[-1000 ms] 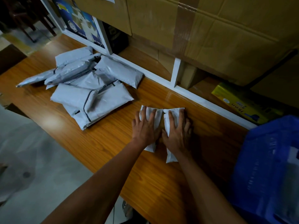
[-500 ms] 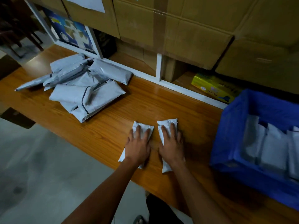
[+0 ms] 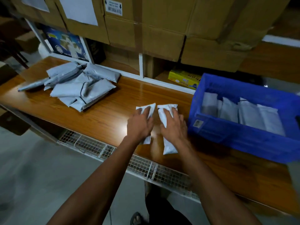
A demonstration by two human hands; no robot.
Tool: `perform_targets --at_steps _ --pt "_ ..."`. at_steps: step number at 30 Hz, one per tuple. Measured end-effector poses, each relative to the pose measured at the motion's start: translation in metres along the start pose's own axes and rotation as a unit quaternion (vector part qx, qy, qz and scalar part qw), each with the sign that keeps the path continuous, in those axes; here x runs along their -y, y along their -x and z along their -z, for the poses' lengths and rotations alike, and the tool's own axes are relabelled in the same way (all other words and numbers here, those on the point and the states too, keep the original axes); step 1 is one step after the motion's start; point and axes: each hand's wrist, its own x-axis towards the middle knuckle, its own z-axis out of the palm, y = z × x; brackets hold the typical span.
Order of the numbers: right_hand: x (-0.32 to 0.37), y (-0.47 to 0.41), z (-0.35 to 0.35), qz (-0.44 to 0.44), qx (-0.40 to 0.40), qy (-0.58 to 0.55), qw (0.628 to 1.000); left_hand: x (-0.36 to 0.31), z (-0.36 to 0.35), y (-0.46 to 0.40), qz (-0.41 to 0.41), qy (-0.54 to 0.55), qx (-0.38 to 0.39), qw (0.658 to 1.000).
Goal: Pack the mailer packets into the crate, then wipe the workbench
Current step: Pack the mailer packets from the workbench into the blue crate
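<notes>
Two small white mailer packets lie side by side on the wooden workbench [image 3: 105, 117], just left of the blue crate [image 3: 227, 135]. My left hand [image 3: 139, 125] lies on top of the left packet [image 3: 150, 108] and presses it down. My right hand [image 3: 174, 127] presses on the right packet [image 3: 168, 147] in the same way, fingers spread over it. Several white packets [image 3: 246, 114] stand upright in a row inside the crate. A pile of grey mailer packets [image 3: 78, 90] sits at the bench's far left.
Large cardboard boxes [image 3: 162, 30] fill the white shelf behind the bench. A yellow box [image 3: 183, 77] lies in a lower shelf compartment behind the crate. A wire mesh tray [image 3: 146, 168] runs under the bench's front edge. Grey floor lies to the left.
Both hands have slid the two white packets rightward along the bench, close to the blue crate. The view has swung right and more of the crate shows.
</notes>
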Motion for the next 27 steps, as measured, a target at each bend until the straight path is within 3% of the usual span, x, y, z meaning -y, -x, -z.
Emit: perform_targets --at_steps 6,10,20,27 --pt "-0.04 0.003 0.08 -0.032 -0.097 -0.016 0.995 -0.101 0.039 -0.016 -0.065 0.014 -0.052 0.996" --pt "-0.098 0.015 0.114 -0.065 -0.141 -0.025 0.988 -0.172 0.024 -0.016 -0.106 0.021 -0.035 0.994" --pt "-0.306 0.007 0.172 -0.161 -0.141 0.004 0.977 -0.353 -0.07 -0.07 -0.167 0.008 0.036 0.985" --pt "-0.439 -0.037 0.192 -0.193 -0.114 -0.002 0.975 -0.455 -0.137 -0.134 -0.148 -0.006 0.089 0.985"
